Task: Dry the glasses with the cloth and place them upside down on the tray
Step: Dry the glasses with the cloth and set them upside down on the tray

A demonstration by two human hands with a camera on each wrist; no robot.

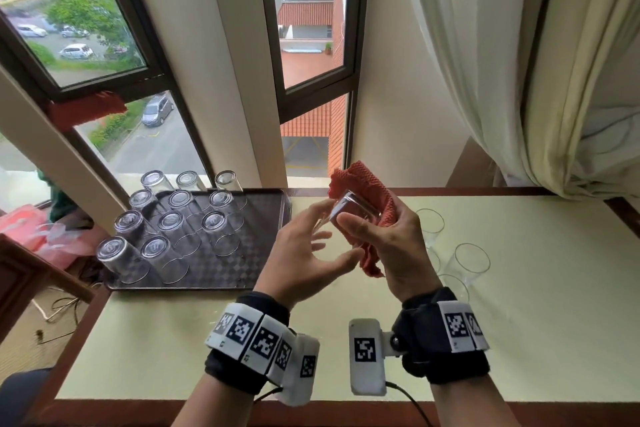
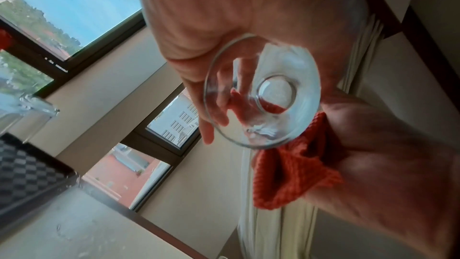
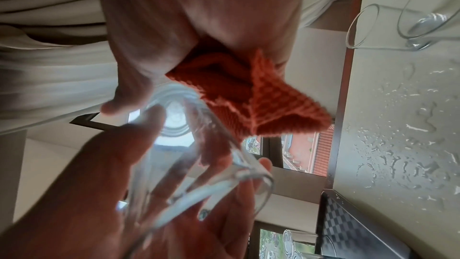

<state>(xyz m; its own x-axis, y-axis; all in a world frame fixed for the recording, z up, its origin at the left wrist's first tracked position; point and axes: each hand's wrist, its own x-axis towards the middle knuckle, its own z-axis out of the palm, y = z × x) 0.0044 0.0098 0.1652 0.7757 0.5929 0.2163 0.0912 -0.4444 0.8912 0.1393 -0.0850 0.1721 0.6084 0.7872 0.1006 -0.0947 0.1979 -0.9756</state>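
Note:
A clear glass (image 1: 356, 213) is held tilted in the air over the table, between both hands. My right hand (image 1: 398, 253) grips it with the thumb on its side and the orange cloth (image 1: 367, 184) bunched behind it. My left hand (image 1: 311, 243) is spread beside the glass's mouth, its index finger and thumb touching the glass. The left wrist view looks into the glass (image 2: 261, 94) with the cloth (image 2: 293, 176) below it. The dark chequered tray (image 1: 266, 253) at the left carries several glasses (image 1: 214, 222) standing upside down.
A few upright glasses (image 1: 471, 260) stand on the cream table to the right of my hands, and water drops (image 3: 398, 135) lie near them. Windows and a curtain (image 1: 519, 80) rise behind the table. A red cloth (image 1: 86, 109) hangs on the window frame.

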